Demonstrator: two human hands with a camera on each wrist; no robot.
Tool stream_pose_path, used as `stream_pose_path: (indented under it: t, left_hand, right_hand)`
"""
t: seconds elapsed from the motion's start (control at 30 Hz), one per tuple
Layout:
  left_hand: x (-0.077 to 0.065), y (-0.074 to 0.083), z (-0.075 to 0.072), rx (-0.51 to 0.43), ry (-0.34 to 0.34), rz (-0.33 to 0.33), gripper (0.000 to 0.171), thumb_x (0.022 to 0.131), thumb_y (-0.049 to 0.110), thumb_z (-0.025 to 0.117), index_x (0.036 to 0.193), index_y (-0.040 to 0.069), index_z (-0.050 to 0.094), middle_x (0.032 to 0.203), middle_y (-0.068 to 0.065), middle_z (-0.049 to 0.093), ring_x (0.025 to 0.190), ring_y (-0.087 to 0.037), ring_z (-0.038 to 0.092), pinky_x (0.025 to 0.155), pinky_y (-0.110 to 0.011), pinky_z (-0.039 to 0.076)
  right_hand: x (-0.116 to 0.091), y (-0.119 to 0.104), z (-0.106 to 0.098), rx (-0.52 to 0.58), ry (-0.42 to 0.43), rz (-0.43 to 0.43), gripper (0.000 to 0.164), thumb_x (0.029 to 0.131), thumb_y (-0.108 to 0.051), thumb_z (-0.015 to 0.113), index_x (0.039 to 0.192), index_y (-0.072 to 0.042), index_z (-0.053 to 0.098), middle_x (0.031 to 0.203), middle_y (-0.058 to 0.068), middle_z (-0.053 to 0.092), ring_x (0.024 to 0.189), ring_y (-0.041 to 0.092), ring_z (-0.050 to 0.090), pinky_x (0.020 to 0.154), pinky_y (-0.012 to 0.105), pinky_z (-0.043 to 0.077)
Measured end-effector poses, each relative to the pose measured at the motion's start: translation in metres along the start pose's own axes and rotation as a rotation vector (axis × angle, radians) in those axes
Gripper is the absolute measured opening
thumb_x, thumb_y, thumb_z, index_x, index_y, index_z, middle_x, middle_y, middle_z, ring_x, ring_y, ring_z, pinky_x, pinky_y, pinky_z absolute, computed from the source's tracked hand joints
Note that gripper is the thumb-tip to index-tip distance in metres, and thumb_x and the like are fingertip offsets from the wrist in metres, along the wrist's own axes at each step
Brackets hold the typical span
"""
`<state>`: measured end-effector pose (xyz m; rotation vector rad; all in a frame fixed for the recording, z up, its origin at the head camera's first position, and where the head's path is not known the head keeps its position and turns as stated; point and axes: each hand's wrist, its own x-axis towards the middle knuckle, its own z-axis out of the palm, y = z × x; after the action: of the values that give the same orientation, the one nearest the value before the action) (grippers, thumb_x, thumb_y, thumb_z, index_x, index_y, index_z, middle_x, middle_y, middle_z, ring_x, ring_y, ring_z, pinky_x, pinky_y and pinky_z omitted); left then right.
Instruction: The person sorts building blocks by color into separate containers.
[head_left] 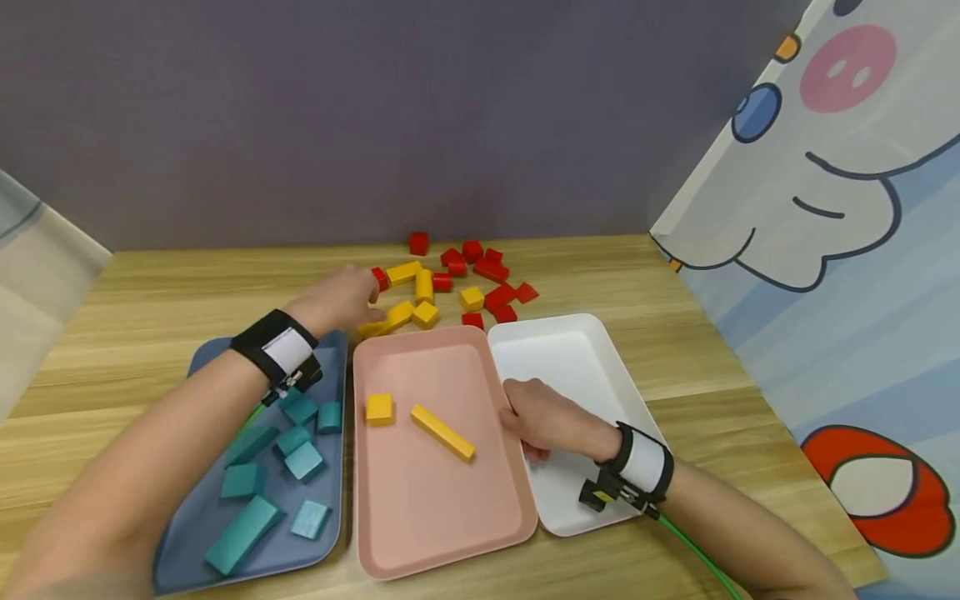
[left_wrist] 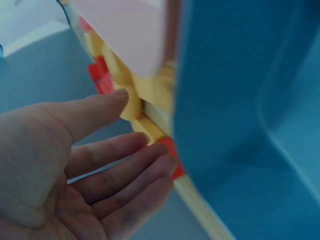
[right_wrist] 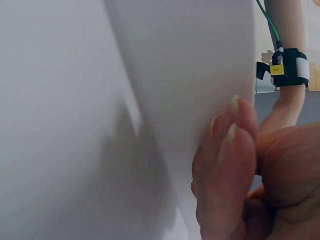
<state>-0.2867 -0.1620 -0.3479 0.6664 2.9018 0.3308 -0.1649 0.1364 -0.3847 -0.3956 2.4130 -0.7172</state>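
My left hand (head_left: 341, 298) reaches past the blue tray's (head_left: 345, 467) far edge. Its thumb and fingers stand apart around the near end of a yellow block (head_left: 397, 315), with nothing held between them. In the left wrist view the thumb overlaps the yellow blocks (left_wrist: 131, 102), and red blocks (left_wrist: 102, 80) show behind. Over the white tray's (head_left: 555, 346) left side, beside the pink tray (head_left: 442, 517), hangs my right hand (head_left: 551, 417), fingers loosely curled. The right wrist view shows its thumb and fingertips (right_wrist: 235, 112) close together near the white wall, no object visible there.
A yellow cube (head_left: 379, 409) and a yellow bar (head_left: 442, 433) lie in the pink tray. Several teal blocks (head_left: 243, 533) sit in the blue tray. Loose red blocks (head_left: 491, 269) spread behind the trays, before a grey panel (head_left: 390, 125). Green cables (head_left: 697, 554) trail from the wrists.
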Motion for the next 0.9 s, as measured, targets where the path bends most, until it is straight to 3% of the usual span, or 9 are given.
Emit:
stream_pose_path:
  t: [0.13,0.4,0.63,0.9]
  left_hand:
    - [0.006,-0.007,0.003,-0.022,-0.05,-0.043,0.049,0.087,0.03,0.075,0.055,0.013,0.042,0.053,0.004,0.022,0.044,-0.011,0.022,0.047,-0.024,0.018]
    - [0.015,-0.005,0.008,-0.036,-0.152,-0.067,0.036,0.083,0.033,0.078,0.063,0.008,0.062,0.051,0.003,0.033,0.044,-0.013,0.033,0.046,-0.023,0.026]
    - [0.019,0.0,0.009,0.014,-0.129,-0.003,0.036,0.079,0.018,0.08,0.059,0.009,0.051,0.054,0.003,0.026,0.048,-0.013,0.027,0.049,-0.025,0.023]
    - [0.018,0.0,0.006,0.05,-0.121,-0.035,0.025,0.077,0.015,0.076,0.069,0.007,0.055,0.06,0.0,0.032,0.053,-0.016,0.036,0.051,-0.026,0.029]
  right_hand:
    - [0.0,0.0,0.0,0.003,-0.004,-0.003,0.012,0.1,-0.01,0.04,0.092,-0.009,0.05,0.054,0.004,0.056,0.041,0.015,0.052,0.041,0.025,0.043]
    - [-0.001,0.001,0.0,0.009,-0.006,-0.001,0.012,0.1,-0.01,0.04,0.092,-0.008,0.05,0.055,0.004,0.056,0.041,0.015,0.052,0.041,0.025,0.043]
    - [-0.002,0.0,-0.001,0.015,-0.004,-0.001,0.012,0.1,-0.011,0.04,0.092,-0.008,0.05,0.055,0.004,0.056,0.041,0.016,0.053,0.041,0.025,0.044]
    - [-0.002,0.001,-0.001,0.027,-0.012,0.005,0.013,0.1,-0.01,0.04,0.092,-0.008,0.05,0.055,0.004,0.056,0.041,0.016,0.052,0.041,0.025,0.043]
